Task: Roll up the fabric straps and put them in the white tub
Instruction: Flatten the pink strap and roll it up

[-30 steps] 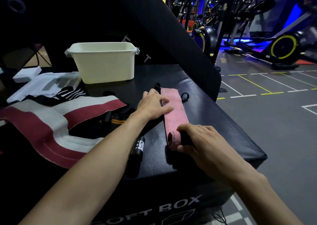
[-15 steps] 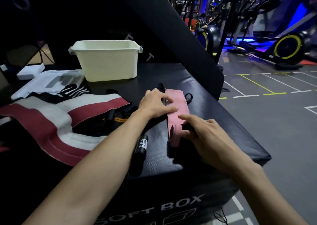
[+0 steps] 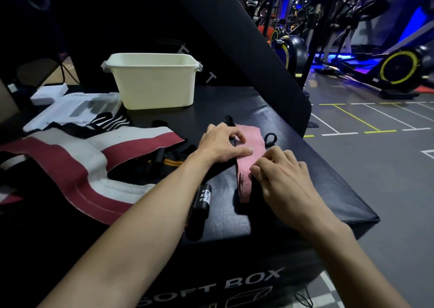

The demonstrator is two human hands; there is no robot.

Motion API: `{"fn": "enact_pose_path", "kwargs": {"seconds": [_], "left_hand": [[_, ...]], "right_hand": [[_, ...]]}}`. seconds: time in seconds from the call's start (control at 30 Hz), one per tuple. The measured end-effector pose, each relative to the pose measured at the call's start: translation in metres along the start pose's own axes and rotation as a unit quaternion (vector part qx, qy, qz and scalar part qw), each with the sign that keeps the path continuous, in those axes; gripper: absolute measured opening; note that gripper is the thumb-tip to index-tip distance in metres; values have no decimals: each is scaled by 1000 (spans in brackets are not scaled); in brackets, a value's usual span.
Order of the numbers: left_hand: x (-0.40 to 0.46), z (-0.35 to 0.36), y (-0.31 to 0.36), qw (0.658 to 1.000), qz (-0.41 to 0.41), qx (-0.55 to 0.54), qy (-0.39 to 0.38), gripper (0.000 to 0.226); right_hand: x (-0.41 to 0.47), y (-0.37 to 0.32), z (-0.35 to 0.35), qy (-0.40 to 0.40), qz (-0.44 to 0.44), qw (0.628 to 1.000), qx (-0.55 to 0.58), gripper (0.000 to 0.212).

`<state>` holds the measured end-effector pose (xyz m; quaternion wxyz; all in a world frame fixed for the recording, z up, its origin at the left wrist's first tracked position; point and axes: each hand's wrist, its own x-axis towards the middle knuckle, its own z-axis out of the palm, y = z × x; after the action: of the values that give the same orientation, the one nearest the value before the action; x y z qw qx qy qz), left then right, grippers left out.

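Note:
A pink fabric strap (image 3: 252,141) lies lengthwise on the black soft box (image 3: 317,185), its near end wound into a roll (image 3: 244,185). My right hand (image 3: 281,178) grips that roll from the right, fingers curled over its top. My left hand (image 3: 223,145) rests on the flat far part of the strap, thumb and fingers pressing it down. The white tub (image 3: 152,82) stands at the back of the box, beyond both hands. Its inside is hidden from here.
A wide red and white strap (image 3: 82,164) sprawls to the left, with dark straps (image 3: 164,157) and a rolled black strap (image 3: 202,199) near my left forearm. White packaging (image 3: 72,110) lies left of the tub. The box edge drops off at right. Exercise bikes stand beyond.
The roll has grown and travelled away from me along the pink strap, with my right hand following it. My left hand stays pressed on the far part.

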<state>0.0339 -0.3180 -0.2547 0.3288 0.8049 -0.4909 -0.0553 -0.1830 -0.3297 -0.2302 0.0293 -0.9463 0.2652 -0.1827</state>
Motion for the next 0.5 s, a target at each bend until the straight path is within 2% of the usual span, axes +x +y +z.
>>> {"fn": "enact_pose_path", "kwargs": {"seconds": [0.13,0.23,0.3,0.43,0.5], "left_hand": [[-1,-1,0,1000,4,-7,0,33],[0,0,-1,1000,6,-9,2,28],[0,1,-2,1000,5,-4,3,31],[3,5,-4,1000,-3,-1,14,51],[4,5,-3,1000,-19,2,19,68]], "right_hand": [[0,-11,6,90,0,996,12,18],[-2,-13,7,167,-29,986,9,22],[-6,-11,8,190,-47,981,3,22],[-19,-3,11,148,-67,986,35,23],[-21,4,10,105,-76,990,59,41]]}}
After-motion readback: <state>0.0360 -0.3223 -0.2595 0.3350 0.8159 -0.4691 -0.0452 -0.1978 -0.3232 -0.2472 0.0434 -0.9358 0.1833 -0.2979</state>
